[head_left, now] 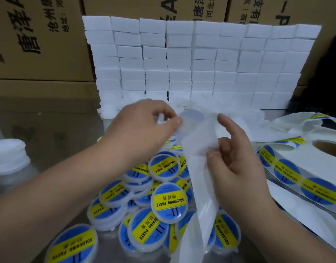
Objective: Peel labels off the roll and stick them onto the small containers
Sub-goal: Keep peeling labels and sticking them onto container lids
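Your left hand has thumb and fingertips pinched together on something small and pale up near the top of the backing strip. It's motion-blurred, so I can't tell if that's a fresh label coming off or an unlabelled container. Your right hand has its thumb pressing the strip against the curled lower fingers, with the index finger lifted clear. My guess is the right hand is just holding the liner taut so the left can get a clean peel; slack liner tends to make labels fold on themselves.

The strip itself hangs down from between your hands, looks already stripped, and drapes over the pile in front of you.

That pile: round white soldering paste tubs, lids shut, blue and yellow labels already on, heaped loosely on the steel table. Lids are closed, so nothing to say about what's inside.

The label roll lies flat just to the right of your right hand, printed labels facing out, so the feed is short. More spent liner trails behind it.

Further out there's a wall of stacked white foam blocks, cardboard cartons behind, and a stack of white discs at far left, maybe lids.
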Tool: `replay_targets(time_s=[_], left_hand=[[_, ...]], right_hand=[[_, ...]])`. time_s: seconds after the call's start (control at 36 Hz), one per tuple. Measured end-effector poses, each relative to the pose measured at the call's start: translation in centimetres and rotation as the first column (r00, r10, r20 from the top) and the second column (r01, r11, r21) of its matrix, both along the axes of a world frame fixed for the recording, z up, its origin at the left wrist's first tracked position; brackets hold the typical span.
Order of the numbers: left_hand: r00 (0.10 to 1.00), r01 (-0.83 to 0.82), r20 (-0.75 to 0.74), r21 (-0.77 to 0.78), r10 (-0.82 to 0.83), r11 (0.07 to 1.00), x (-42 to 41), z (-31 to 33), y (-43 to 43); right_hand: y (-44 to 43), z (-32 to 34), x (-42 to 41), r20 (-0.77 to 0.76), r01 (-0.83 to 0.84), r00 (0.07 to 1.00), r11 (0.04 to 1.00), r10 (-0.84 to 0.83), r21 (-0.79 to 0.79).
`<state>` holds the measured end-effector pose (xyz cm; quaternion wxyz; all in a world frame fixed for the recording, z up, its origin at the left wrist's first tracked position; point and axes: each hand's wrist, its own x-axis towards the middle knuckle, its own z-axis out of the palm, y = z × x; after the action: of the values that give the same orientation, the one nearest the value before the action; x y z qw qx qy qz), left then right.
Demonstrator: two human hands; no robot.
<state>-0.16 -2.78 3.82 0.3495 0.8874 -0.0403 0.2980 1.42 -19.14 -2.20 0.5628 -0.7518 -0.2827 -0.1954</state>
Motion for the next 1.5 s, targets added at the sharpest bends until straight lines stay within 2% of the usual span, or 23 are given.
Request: replay_targets(time_s=[0.11, 0.19, 0.33, 0.5, 0.61, 0.78, 0.92, 1.17, 1.31, 1.39, 1.44, 1.5], left_hand=[[0.987, -0.112, 0.106, -0.113, 0.124, 0.987, 0.7, 0.4, 1.6], [0.98, -0.113, 0.148, -0.137, 0.133, 0.984, 0.7, 0.5, 1.8], [0.983, -0.106, 0.158, 0.105, 0.089, 0.989, 0.0, -0.2, 0.4], [0.966, -0.089, 0.256, 0.258, 0.021, 0.962, -0.3, -0.4, 0.3], [0.954, -0.029, 0.293, 0.316, -0.069, 0.948, -0.3, -0.3, 0.5], [0.941, 0.075, 0.272, 0.409, -0.2, 0.91, -0.2, -0.3, 0.6], [0.942, 0.12, 0.236, 0.425, -0.238, 0.897, -0.3, -0.2, 0.7], [0.912, 0.128, 0.275, 0.516, -0.305, 0.847, -0.6, -0.1, 0.2], [0.906, 0.126, 0.293, 0.501, -0.305, 0.856, -0.3, -0.4, 0.2], [0.932, 0.141, 0.241, 0.446, -0.27, 0.884, 0.5, -1.0, 0.6], [0.963, 0.114, 0.18, 0.396, -0.199, 0.911, 1.2, -1.3, 1.3], [0.987, 0.087, 0.109, 0.267, -0.12, 0.96, 1.8, -1.7, 2.1]], right_hand=[[0.0, 0.1, 0.0, -0.012, 0.049, 0.999, 0.999, -0.049, 0.01], [0.1, 0.3, 0.0, 0.038, 0.125, 0.991, 0.991, -0.127, 0.04], [-0.1, 0.4, 0.0, 0.086, 0.158, 0.983, 0.984, -0.164, 0.078], [0.0, 0.4, -0.3, -0.142, 0.006, 0.99, 0.983, 0.021, 0.183], [-0.2, 1.2, -0.7, -0.117, -0.064, 0.989, 0.968, 0.095, 0.244], [-0.2, 1.2, -0.1, -0.235, 0.037, 0.971, 0.957, 0.033, 0.289], [-0.1, 1.2, -0.2, -0.279, 0.054, 0.96, 0.95, 0.036, 0.307], [0.0, 1.4, -0.2, -0.374, 0.094, 0.927, 0.961, 0.01, 0.26], [0.1, 1.3, -0.3, -0.362, 0.119, 0.932, 0.959, -0.018, 0.258], [0.2, 1.2, -0.5, -0.333, 0.137, 0.942, 0.941, -0.027, 0.309], [-0.1, 1.4, -0.4, -0.315, 0.168, 0.948, 0.912, -0.045, 0.375], [-0.5, 1.8, -0.2, -0.317, 0.2, 0.947, 0.866, -0.051, 0.459]])
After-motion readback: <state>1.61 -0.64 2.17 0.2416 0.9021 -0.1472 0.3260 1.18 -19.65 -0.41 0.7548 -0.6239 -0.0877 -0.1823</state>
